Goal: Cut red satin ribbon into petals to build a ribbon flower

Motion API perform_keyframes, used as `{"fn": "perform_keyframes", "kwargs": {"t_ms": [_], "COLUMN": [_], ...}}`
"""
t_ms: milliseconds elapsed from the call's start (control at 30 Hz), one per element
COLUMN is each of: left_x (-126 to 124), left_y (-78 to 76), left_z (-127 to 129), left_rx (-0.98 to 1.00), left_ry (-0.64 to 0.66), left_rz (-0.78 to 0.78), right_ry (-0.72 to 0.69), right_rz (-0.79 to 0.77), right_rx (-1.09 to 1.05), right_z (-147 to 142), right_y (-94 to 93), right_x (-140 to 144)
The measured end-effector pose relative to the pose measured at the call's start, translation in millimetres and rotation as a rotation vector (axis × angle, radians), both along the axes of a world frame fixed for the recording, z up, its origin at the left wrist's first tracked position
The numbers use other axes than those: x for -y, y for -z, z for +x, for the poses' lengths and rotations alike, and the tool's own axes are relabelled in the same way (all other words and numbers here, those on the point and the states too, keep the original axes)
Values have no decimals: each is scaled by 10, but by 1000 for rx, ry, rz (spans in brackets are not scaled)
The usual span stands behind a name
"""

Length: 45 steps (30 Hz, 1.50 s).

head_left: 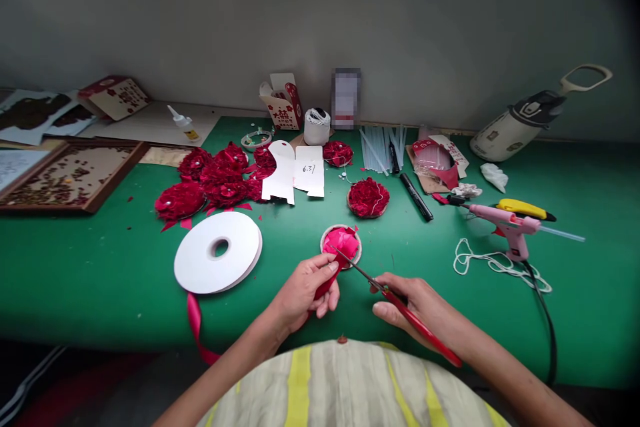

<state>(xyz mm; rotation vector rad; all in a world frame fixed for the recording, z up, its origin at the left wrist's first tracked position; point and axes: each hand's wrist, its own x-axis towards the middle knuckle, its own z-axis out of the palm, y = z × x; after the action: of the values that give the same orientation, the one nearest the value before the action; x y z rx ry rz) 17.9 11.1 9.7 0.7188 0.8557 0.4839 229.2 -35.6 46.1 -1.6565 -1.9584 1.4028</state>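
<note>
My left hand (306,288) pinches a strip of red ribbon (327,281) between thumb and forefinger. A pair of red-handled scissors (411,315) is in my right hand (411,299), its blades pointing up and left toward the ribbon by my left fingertips. Just beyond, a small round ring (359,250) lies on the table with folded pink-red ribbon pieces (338,240) inside it. A large white ribbon spool (193,255) lies left of my left hand, and pink-red ribbon (194,321) trails from it over the table edge.
Several finished red ribbon flowers (220,177) lie behind the spool, and another red flower (369,198) behind the ring. At right are a pink glue gun (510,223) with its cord, a yellow cutter (523,208), a black marker (416,197) and a bottle (515,127).
</note>
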Motion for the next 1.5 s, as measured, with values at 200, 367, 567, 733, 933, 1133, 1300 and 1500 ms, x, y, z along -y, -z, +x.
{"fn": "perform_keyframes", "kwargs": {"t_ms": [200,367,567,733,933,1133,1300,1500], "left_x": [-36,-66,-73,-64,-5,71,97,44], "left_y": [26,28,9,-47,-175,-202,-98,-18], "left_z": [-15,-8,-23,-130,-29,81,2,3], "left_rx": [-10,-24,-35,-26,13,20,-28,-15], "left_ry": [7,-11,-23,-81,79,187,76,-38], "left_rz": [-6,-20,-8,52,86,123,137,117], "right_ry": [3,5,3,23,282,337,376,386], "right_rz": [-8,-20,17,0,95,188,264,259], "right_rx": [-9,25,78,-1,-246,-476,-349,-225], "right_z": [16,43,61,108,-59,-372,-419,-254], "right_y": [52,123,196,72,-54,73,184,192], "right_x": [-39,-80,-137,-142,-196,-289,-410,-342]}}
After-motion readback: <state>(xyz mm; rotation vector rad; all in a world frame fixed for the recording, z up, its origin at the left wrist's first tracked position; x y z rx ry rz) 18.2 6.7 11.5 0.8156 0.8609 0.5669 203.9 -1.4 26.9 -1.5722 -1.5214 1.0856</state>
